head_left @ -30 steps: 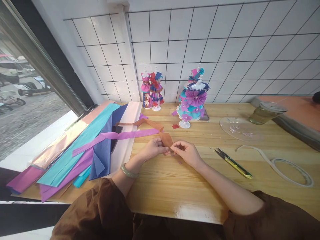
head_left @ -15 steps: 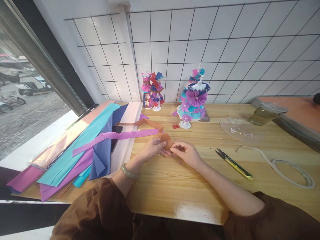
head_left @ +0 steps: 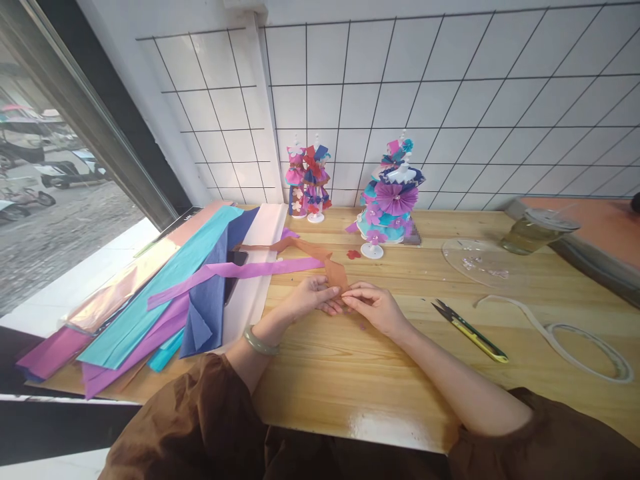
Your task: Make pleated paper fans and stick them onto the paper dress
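Note:
Over the middle of the wooden table, both my hands hold one end of a brown crepe paper strip (head_left: 337, 275). My left hand (head_left: 316, 295) pinches it between thumb and fingers. Close against it, my right hand (head_left: 373, 307) has thumb and forefinger pressed together on the paper's lower edge. The strip runs back and left toward the paper pile. A purple paper strip (head_left: 265, 268) stretches leftward beside it. Just behind my hands lies a small red paper flower (head_left: 353, 255). What sits right between my fingertips is too small to make out.
Folded crepe papers, a blue one (head_left: 210, 300) among them, and a dark phone (head_left: 235, 283) lie left. Dressed mini mannequins (head_left: 385, 200) stand at the back. Thread snips (head_left: 470, 330), a tape roll (head_left: 590, 350), a clear plate (head_left: 475, 263) and a lidded cup (head_left: 535, 233) are right.
The brown paper between my hands now stands more upright and flatter, its fold shifted. My fingers have closed in nearer to each other. The whole view has shifted slightly.

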Tool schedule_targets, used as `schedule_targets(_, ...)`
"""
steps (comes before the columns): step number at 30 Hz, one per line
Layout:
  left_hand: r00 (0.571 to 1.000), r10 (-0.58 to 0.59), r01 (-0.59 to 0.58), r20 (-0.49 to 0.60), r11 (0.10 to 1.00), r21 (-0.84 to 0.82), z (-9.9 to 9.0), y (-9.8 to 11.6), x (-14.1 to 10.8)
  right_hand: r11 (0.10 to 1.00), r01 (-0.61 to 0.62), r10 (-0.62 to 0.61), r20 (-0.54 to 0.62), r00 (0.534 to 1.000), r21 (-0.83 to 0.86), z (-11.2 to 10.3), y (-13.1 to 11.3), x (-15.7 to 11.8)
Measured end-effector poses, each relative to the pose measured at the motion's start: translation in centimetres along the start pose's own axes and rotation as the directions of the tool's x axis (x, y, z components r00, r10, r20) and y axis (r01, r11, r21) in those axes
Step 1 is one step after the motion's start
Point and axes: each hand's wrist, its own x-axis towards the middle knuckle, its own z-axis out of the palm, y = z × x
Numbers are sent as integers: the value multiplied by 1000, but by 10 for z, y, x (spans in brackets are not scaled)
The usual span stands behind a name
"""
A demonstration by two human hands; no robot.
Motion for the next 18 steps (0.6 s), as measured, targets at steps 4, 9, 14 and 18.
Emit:
schedule_targets(4, 1000, 5, -5, 16, 1000, 6, 1, 2, -2, 1000, 12, -13, -9, 1000, -10, -1, 0, 1)
schedule_targets(9, 1000, 17, -17, 18, 1000, 6, 0, 1, -1, 999, -14, 15, -13, 1000, 34, -2, -1, 1)
schedule_targets(14, 1000, -2, 1, 3, 1000, 21, 0, 1, -2, 998, -55, 55, 4, 998, 40, -5, -3, 1)
schedule_targets(18, 1000, -8, 8, 2, 999, 38, 0, 2, -2, 990, -109, 110, -1, 994, 91, -5, -1, 2)
